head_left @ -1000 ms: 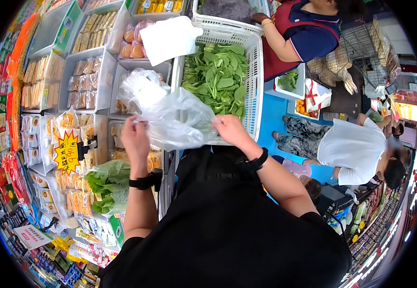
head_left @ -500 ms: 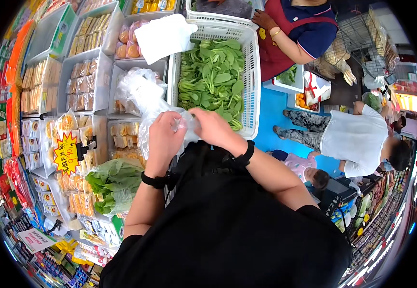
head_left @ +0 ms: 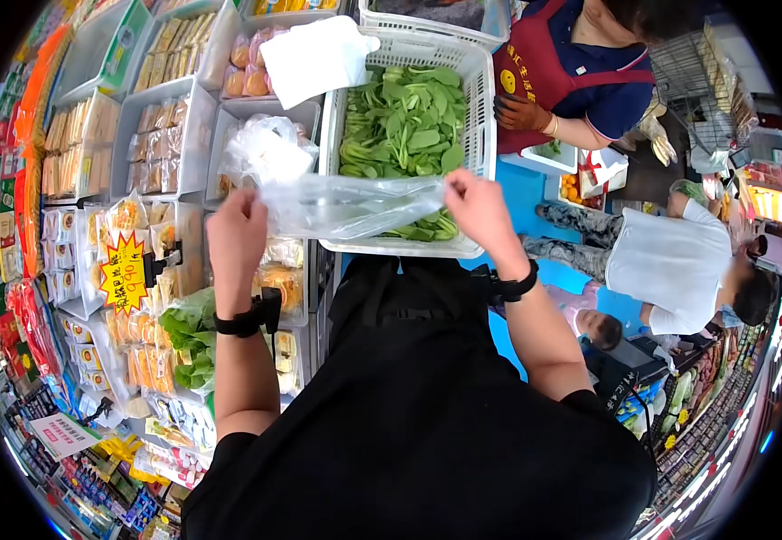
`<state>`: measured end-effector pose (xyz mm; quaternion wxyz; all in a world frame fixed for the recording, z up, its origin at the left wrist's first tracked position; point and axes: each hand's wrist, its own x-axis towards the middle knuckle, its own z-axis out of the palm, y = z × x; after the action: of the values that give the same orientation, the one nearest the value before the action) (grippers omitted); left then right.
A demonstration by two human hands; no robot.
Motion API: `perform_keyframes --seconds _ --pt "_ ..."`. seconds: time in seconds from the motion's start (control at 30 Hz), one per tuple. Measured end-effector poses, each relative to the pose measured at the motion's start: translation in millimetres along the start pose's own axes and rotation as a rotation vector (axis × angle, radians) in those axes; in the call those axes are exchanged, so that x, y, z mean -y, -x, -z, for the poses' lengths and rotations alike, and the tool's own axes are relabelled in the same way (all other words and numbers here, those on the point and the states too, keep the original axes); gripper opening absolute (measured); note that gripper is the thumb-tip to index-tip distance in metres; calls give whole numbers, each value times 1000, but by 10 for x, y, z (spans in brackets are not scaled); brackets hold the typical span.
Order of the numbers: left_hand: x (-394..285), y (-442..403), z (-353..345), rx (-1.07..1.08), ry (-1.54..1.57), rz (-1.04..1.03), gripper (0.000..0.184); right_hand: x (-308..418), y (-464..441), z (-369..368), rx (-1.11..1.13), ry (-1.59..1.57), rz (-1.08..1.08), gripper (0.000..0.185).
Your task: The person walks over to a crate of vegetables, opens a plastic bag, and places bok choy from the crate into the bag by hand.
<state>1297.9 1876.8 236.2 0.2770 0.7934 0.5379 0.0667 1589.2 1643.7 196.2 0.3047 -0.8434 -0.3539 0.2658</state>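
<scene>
A clear plastic bag (head_left: pixel 355 205) is stretched sideways between my two hands. My left hand (head_left: pixel 236 236) pinches one end of it, over the packaged-food bins. The other end is gripped by my right hand (head_left: pixel 483 214), near the front right corner of a white plastic crate (head_left: pixel 485 117). Leafy green vegetables (head_left: pixel 404 121) fill that crate, and the bag crosses above its near part. Crumpled clear bags (head_left: pixel 269 148) lie just beyond my left hand. A bagged head of lettuce (head_left: pixel 191 337) rests on the packages below my left forearm.
Bins of wrapped buns and pastries (head_left: pixel 155 135) stand on the left, with a yellow price sign (head_left: pixel 125 277). White sheets (head_left: pixel 314 58) lie at the crate's far left corner. A person in a red apron (head_left: pixel 535 67) stands beyond the crate; others are at right.
My hands have moved apart, pulling the clear bag from a bunched shape into a wide strip. The person in the apron has leaned nearer, with a gloved hand lower beside the crate.
</scene>
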Motion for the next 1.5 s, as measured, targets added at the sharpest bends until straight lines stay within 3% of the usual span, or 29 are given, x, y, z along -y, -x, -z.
perform_keyframes --seconds 0.03,0.1,0.17,0.23,0.27,0.3,0.37,0.43,0.47,0.63,0.7,0.73,0.77,0.83,0.87,0.9,0.97,1.03,1.1,1.13,1.17,1.2,1.23,1.27,1.33,1.37,1.43,1.5 --pt "-123 12 102 -96 203 -4 20 150 12 105 -104 -130 29 9" --pt "-239 77 249 -416 638 -339 24 460 109 344 -275 -451 198 11" --pt "-536 214 432 -742 916 -612 23 828 246 517 -523 -663 532 23" --pt "-510 196 382 -819 982 -675 23 920 280 461 -542 -670 615 26" --pt "-172 107 210 -608 810 -558 21 942 275 455 -568 -677 704 30" --pt "76 38 8 -398 637 -441 19 815 195 386 -526 -452 759 29" --pt "268 -88 -380 1 111 -337 18 493 112 127 -110 -143 429 36" --pt "395 103 -609 385 -327 -117 19 -359 86 -341 233 24 230 24" --pt "536 233 -692 422 -242 -107 21 -678 187 -427 393 202 131 22" --pt "599 461 -721 395 0 -10 24 -942 568 -406 249 -120 -93 11" --pt "652 341 -869 221 396 53 22 -921 444 -413 188 -186 -124 11" --pt "656 272 -909 252 689 89 18 -886 376 -413 132 -439 -211 15" --pt "625 230 -965 246 688 92 18 -860 317 -413 75 -692 -300 20" --pt "512 184 -1065 192 1623 221 18 -772 235 -385 105 -863 -324 28" --pt "479 186 -1051 215 1682 218 19 -694 216 -386 77 -962 -332 27" --pt "439 199 -1045 216 1679 213 19 -647 206 -392 46 -1063 -342 26" --pt "203 242 -965 241 1578 488 19 -648 231 -387 94 -1133 -341 21" --pt "259 242 -1175 222 1509 380 25 -648 256 -398 148 -1072 -356 16" --pt "328 330 -1197 204 961 -156 47 -361 350 -349 95 -950 -302 16" --pt "328 347 -1110 275 810 -278 70 -341 380 -361 64 -826 -173 22" --pt "187 361 -957 278 810 -279 70 -334 395 -365 33 -699 -48 29" --pt "28 379 -809 305 443 -293 70 -391 383 -332 31 -699 -49 29" --pt "-64 388 -728 324 74 -300 70 -509 364 -272 81 -389 -52 38" --pt "43 371 -822 326 74 -301 70 -619 365 -229 129 -78 -55 48" --pt "234 258 -983 130 113 -176 63 -762 356 -209 82 31 -51 48" --pt "247 215 -957 130 115 -181 63 -816 343 -194 36 142 -51 47" --pt "254 193 -884 213 241 56 55 -867 352 -144 51 103 -132 45" --pt "255 231 -903 153 272 11 50 -821 367 -105 71 67 -208 43"
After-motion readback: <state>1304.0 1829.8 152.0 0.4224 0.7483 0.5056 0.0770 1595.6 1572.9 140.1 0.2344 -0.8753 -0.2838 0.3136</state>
